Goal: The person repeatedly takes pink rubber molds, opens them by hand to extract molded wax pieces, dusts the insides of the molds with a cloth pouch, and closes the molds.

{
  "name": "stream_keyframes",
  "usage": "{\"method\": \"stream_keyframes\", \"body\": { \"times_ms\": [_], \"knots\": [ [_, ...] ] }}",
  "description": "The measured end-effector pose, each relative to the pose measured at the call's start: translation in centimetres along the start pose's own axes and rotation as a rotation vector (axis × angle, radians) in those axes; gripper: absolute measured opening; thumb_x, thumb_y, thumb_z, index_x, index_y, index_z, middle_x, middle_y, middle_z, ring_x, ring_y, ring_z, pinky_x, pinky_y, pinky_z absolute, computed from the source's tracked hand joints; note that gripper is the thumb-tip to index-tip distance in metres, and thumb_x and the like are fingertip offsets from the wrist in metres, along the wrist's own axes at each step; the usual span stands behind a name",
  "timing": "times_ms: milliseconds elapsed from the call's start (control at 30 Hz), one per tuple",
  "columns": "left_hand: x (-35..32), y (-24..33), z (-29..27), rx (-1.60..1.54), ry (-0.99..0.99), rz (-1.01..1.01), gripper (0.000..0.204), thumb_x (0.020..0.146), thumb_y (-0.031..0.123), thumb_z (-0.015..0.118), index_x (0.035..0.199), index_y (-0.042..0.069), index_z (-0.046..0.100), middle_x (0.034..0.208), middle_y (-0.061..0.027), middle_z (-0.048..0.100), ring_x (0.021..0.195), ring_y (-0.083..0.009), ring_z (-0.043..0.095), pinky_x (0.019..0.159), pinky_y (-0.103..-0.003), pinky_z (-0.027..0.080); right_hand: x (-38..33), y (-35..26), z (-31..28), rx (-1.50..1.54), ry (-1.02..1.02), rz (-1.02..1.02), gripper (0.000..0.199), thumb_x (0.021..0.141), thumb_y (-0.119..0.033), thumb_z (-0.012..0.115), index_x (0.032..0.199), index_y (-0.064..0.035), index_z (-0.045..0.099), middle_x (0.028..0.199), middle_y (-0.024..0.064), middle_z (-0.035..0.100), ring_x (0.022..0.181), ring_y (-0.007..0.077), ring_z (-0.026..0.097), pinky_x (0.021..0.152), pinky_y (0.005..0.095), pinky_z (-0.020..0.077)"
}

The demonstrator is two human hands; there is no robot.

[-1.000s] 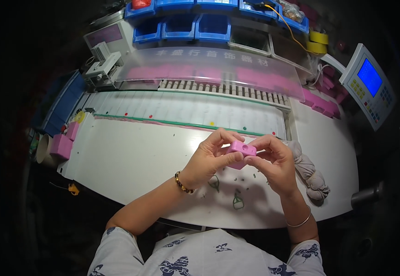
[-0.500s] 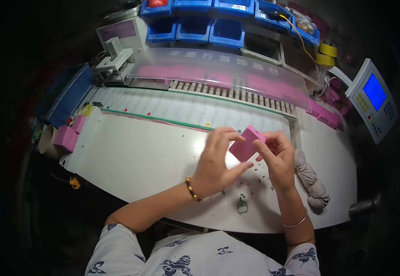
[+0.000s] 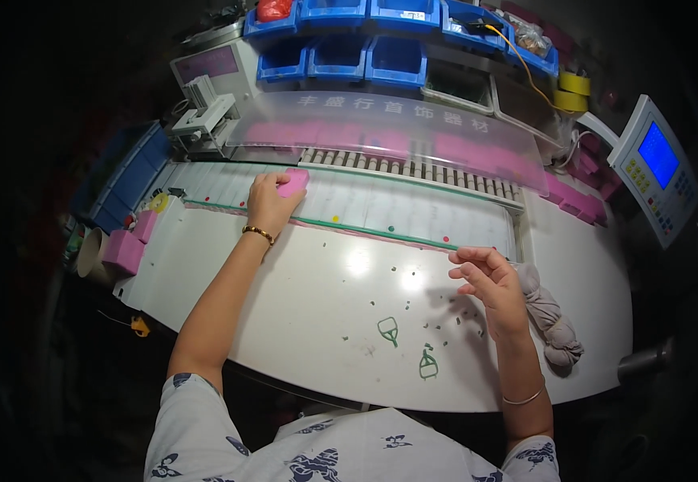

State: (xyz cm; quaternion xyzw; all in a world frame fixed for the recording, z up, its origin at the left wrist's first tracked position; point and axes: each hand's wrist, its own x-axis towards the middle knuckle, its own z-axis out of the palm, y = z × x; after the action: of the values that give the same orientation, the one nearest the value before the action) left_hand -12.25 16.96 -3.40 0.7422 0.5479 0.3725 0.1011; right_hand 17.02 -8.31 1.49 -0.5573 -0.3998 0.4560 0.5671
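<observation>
My left hand (image 3: 272,201) is stretched out to the far left of the table, its fingers closed round a pink rectangular block (image 3: 294,181). The block is over the pale conveyor-like strip (image 3: 397,210), and whether it touches the strip I cannot tell. Above the right part of the white table hovers my right hand (image 3: 491,287), fingers apart, holding nothing. In front of it lie small dark green scraps (image 3: 427,326). Nearer to me are two green outline-shaped pieces, one green loop with a tail (image 3: 389,332) and one green bottle-like outline (image 3: 428,364).
Behind the strip runs a roller track (image 3: 413,169) under a clear cover (image 3: 365,108). Blue bins (image 3: 337,58) hang above. A twisted grey cloth (image 3: 552,321) lies at right, below a control panel (image 3: 658,169). Pink blocks (image 3: 124,251) stand at the left edge.
The pink block went from between both hands to the far left in my left hand. My right hand let go and opened. Both green outline pieces now show.
</observation>
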Motion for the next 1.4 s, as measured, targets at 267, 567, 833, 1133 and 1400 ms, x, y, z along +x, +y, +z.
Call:
{"method": "stream_keyframes", "body": {
  "times_ms": [267, 567, 833, 1133, 1400],
  "knots": [
    [0.8, 3.5, 2.9, 0.25, 0.042, 0.209, 0.048, 0.077, 0.038, 0.075, 0.11, 0.004, 0.063, 0.114, -0.0164, 0.058, 0.111, -0.0334, 0.051, 0.099, -0.044, 0.038, 0.1, 0.4, 0.2, 0.09, 0.025, 0.008, 0.021, 0.092, -0.011, 0.06, 0.112, -0.0039, 0.061, 0.109, 0.0053, 0.067, 0.093, 0.0108, 0.064, 0.075, 0.0228, 0.0482],
    [4.7, 14.3, 12.2, 0.368, -0.222, 0.268, 0.06, 0.087, 0.056, 0.055, 0.122, 0.007, 0.057, 0.123, -0.0171, 0.056, 0.116, -0.0331, 0.049, 0.099, -0.046, 0.035, -0.2, 0.7, 0.4, 0.137, -0.003, 0.049, 0.019, 0.092, -0.012, 0.062, 0.11, -0.005, 0.062, 0.107, 0.0033, 0.066, 0.091, 0.0092, 0.062, 0.075, 0.0232, 0.0471],
    [5.1, 17.5, 16.0, 0.327, -0.202, 0.24, 0.055, 0.08, 0.045, 0.066, 0.118, 0.007, 0.057, 0.117, -0.0182, 0.058, 0.114, -0.0313, 0.051, 0.097, -0.045, 0.04, -0.4, 0.8, -0.1, 0.129, 0.023, 0.052, 0.019, 0.092, -0.011, 0.061, 0.11, -0.0042, 0.062, 0.108, 0.0075, 0.067, 0.09, 0.0105, 0.063, 0.075, 0.0243, 0.0488],
    [-3.4, 14.2, 10.9, -0.686, -0.361, 0.068, 0.052, 0.073, 0.014, 0.07, 0.116, -0.002, 0.046, 0.112, -0.0171, 0.053, 0.105, -0.0286, 0.055, 0.092, -0.035, 0.047, -0.2, 1.3, 0.0, 0.113, 0.038, 0.042, 0.023, 0.092, -0.008, 0.06, 0.114, -0.0025, 0.059, 0.111, 0.0077, 0.064, 0.091, 0.0103, 0.062, 0.074, 0.0239, 0.049],
    [-12.3, 15.7, 1.4, -0.643, -0.446, 0.33, 0.056, 0.074, 0.004, 0.074, 0.125, 0.005, 0.054, 0.113, -0.0092, 0.045, 0.106, -0.019, 0.054, 0.092, -0.034, 0.053, -0.7, 1.9, 2.4, -0.088, 0.008, -0.24, 0.031, 0.086, -0.008, 0.069, 0.113, -0.0032, 0.056, 0.109, 0.0044, 0.057, 0.087, 0.0081, 0.055, 0.066, 0.0232, 0.0512]
  ]
}}
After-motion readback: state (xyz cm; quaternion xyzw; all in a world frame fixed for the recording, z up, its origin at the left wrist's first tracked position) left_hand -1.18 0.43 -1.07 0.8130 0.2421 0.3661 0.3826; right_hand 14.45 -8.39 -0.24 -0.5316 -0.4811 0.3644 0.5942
